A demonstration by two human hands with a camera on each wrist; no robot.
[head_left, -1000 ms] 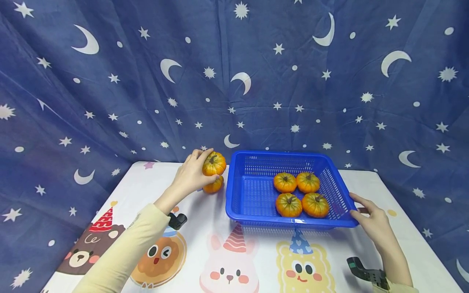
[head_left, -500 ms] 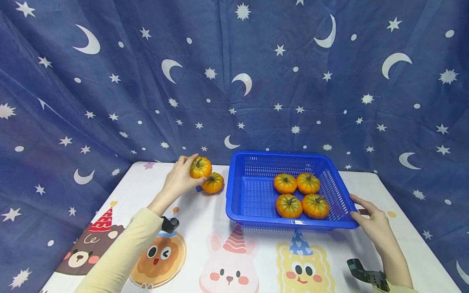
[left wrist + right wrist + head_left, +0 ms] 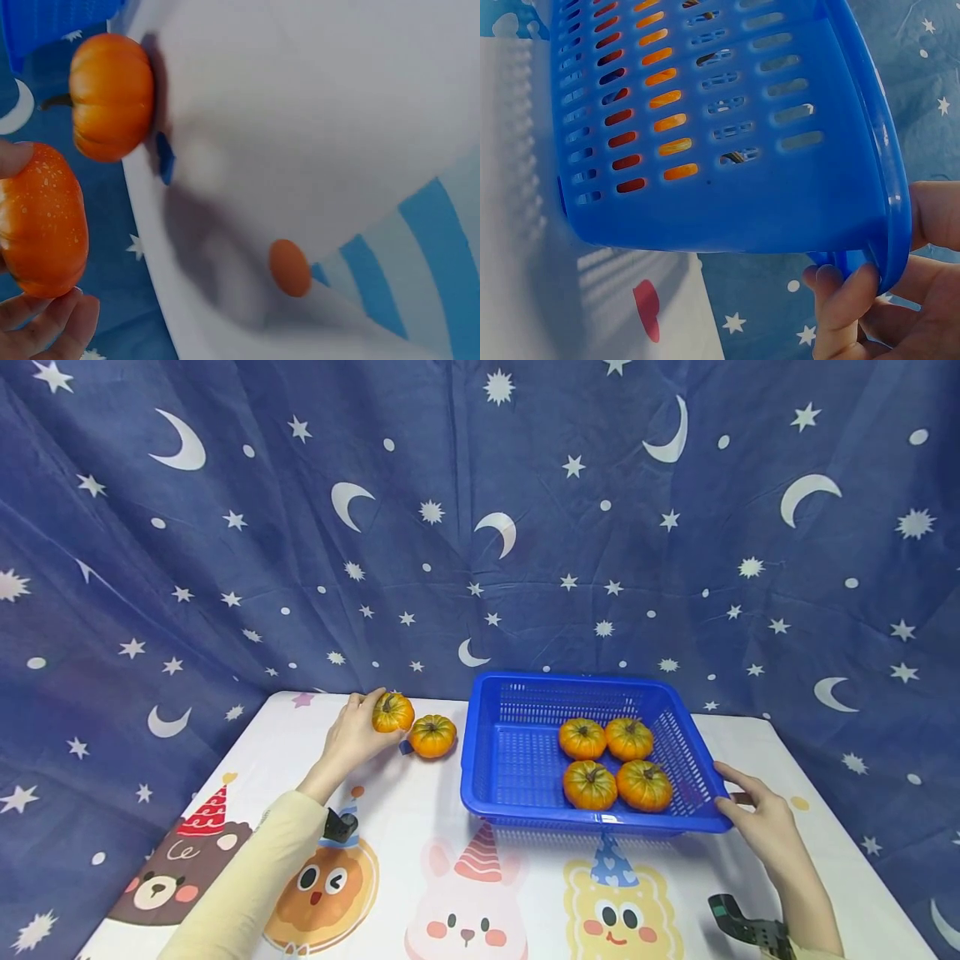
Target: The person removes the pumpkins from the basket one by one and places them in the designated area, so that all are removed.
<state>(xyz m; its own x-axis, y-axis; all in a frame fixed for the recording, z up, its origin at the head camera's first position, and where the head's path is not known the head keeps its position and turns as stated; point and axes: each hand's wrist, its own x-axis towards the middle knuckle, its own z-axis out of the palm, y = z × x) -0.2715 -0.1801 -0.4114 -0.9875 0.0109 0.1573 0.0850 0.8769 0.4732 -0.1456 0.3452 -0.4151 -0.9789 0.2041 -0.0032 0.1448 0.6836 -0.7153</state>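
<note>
My left hand grips a small orange pumpkin between thumb and fingertips. The left wrist view has this pumpkin at its left edge, held off the white cloth with a shadow below. Just to its right, a second pumpkin sits on the table, stem up. My right hand pinches the right rim of a blue plastic basket; from the right wrist, fingers curl under the rim. Several pumpkins lie grouped in the basket's right half, while its left half shows bare mesh floor.
The table carries a white cloth printed with cartoon animals. Behind it hangs a navy curtain with moons and stars. A small dark blue patch shows on the cloth beside the standing pumpkin.
My left hand has moved left and slightly down with its pumpkin, away from the basket, uncovering the pumpkin on the table. My right hand stays at the basket rim.
</note>
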